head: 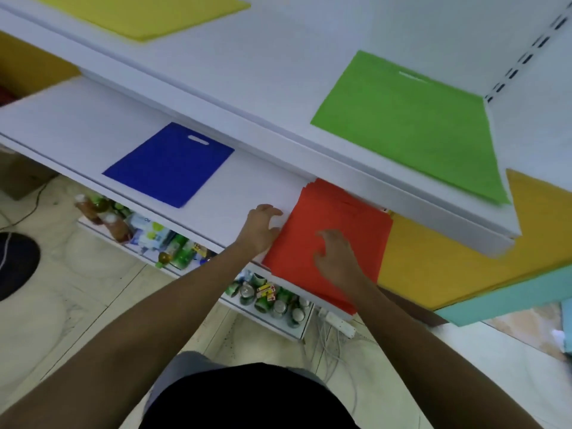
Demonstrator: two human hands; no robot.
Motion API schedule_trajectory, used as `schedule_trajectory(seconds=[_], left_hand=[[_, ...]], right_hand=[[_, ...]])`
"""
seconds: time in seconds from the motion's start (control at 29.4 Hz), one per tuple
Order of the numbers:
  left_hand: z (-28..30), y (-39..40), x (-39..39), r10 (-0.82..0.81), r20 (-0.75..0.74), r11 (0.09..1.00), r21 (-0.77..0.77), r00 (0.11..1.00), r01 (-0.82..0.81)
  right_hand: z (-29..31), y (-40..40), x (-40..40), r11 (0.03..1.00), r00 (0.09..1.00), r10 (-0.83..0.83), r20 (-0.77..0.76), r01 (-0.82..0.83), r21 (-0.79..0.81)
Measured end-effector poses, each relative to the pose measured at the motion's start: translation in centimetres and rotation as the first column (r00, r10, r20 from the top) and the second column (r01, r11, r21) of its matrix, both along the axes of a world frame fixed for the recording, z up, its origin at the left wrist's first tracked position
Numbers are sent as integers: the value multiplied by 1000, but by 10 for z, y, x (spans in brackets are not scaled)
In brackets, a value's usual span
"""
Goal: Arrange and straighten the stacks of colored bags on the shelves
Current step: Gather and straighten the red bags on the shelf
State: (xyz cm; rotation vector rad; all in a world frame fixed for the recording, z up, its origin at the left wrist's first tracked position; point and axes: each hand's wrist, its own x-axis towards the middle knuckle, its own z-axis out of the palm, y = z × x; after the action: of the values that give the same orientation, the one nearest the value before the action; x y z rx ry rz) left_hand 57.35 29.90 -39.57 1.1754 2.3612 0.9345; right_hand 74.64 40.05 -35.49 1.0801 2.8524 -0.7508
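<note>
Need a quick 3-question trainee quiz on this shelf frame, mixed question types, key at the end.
1. True or false: the right hand lies on top of the red stack.
2. Which bag shares the red stack's shelf? A) green B) blue C) yellow
3. Fill in: the left hand is at the red stack's ___ edge.

Key: 1 true. 2 B, the blue bag; the green bag and yellow bag lie on the shelf above. 3 left.
</note>
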Motion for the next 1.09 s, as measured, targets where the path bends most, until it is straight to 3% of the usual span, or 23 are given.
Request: schedule_trajectory(seconds=[0.17,0.31,0.44,0.58,0.92,1.09], left_hand=[[71,-111,-69,202,52,957,201,978,-208],[127,-210,-135,335,81,864,371,939,-340],[184,-297,-200,435,94,774,470,896,-425],[223,-353,-252,459,45,741,532,887,-410],[298,-386,-399,382,22,722,617,924,-313],[326,-368,-511,340,-126,774,600,932,-202]], right_hand=[[76,-88,-98,961,943,205,-262,-245,-129],[132,-166,-182,889,867,273,-417,-393,-234],[191,-225,-269,845,778,332,-533,-497,-199],[234,-258,-337,838,717,321,-619,-520,-167],[281,-265,-511,901,791,282,-543,-413,-132],[292,-245,-608,936,852,351,-389,-306,174]])
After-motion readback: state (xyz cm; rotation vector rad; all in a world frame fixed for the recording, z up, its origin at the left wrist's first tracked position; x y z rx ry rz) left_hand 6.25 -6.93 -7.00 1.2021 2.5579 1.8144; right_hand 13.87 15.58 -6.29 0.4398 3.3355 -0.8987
